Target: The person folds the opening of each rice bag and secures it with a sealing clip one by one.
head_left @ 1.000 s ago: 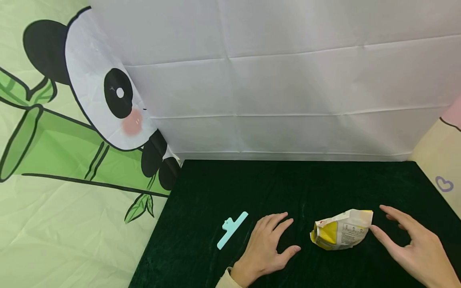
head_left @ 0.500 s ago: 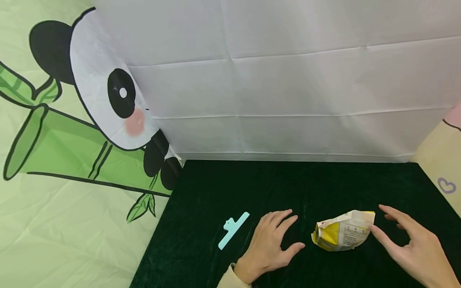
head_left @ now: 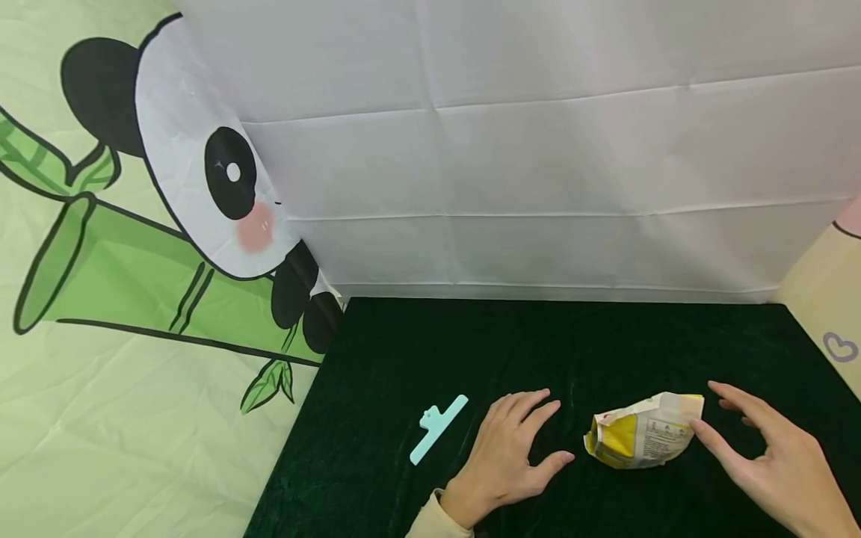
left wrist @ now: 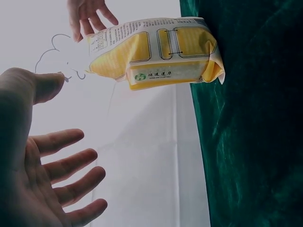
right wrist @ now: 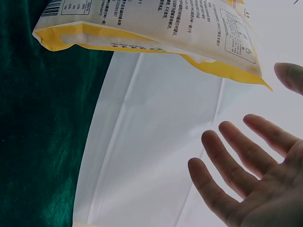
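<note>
A printed white-and-yellow packaging bag (head_left: pixel 649 435) sits on the dark green cloth between the two hands. Its upper edge looks crumpled in the head view. My left hand (head_left: pixel 506 452) is to the left of the bag, fingers spread and apart from it; the left wrist view shows the palm side of that hand (left wrist: pixel 52 175) holding nothing. To the right, my right hand (head_left: pixel 773 456) has its thumb tip close by the bag's upper right corner, with fingers extended. In the right wrist view, the bag (right wrist: pixel 151 28) spans the top, beyond the fingers. A light blue sealing clip (head_left: pixel 439 430) lies left of the left hand.
The green cloth (head_left: pixel 403 351) covers the table, its left edge running down toward me. A white sheet (head_left: pixel 538 164) hangs behind it. At the left hangs a green panda-print curtain (head_left: pixel 134 418), and a cream panel with a heart (head_left: pixel 841 346) borders the right side.
My left hand has shifted slightly right, a little nearer the bag. The right hand keeps nearly the same place and pose. The whole head view has drifted slightly.
</note>
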Demonstrator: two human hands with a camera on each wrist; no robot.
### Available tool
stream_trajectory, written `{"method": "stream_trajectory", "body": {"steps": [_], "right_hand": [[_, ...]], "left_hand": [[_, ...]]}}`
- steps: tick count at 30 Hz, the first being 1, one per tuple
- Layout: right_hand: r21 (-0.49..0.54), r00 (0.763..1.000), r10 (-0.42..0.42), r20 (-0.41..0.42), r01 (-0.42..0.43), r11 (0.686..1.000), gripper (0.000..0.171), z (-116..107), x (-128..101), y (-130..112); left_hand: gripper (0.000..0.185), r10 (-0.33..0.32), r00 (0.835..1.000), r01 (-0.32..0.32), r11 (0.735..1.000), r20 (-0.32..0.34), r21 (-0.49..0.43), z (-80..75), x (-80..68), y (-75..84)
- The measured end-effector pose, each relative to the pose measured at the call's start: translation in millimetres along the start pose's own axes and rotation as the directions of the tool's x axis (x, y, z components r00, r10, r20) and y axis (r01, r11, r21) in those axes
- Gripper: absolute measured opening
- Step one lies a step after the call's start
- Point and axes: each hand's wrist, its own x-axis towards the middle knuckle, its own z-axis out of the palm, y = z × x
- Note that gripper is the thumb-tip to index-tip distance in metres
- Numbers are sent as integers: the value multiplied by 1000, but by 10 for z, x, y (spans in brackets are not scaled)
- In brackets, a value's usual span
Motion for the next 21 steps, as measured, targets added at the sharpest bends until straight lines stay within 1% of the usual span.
{"method": "stream_trajectory", "body": {"steps": [10,15,21], "right_hand": [[5,1000,9,0,-9,1000,65,-17,26,-58],[11,1000,3,-10,-3,1000,65,-24,34,-60],[22,1000,-12,-24,12,1000,64,-26,45,-68]], "left_hand": [[60,1,1000,-1,1000,8,9,-2,51,27],[59,16,1000,-16,1000,-6,23,-4,78,45],[58,21,1000,-21,1000,8,0,-3,114,72]]}}
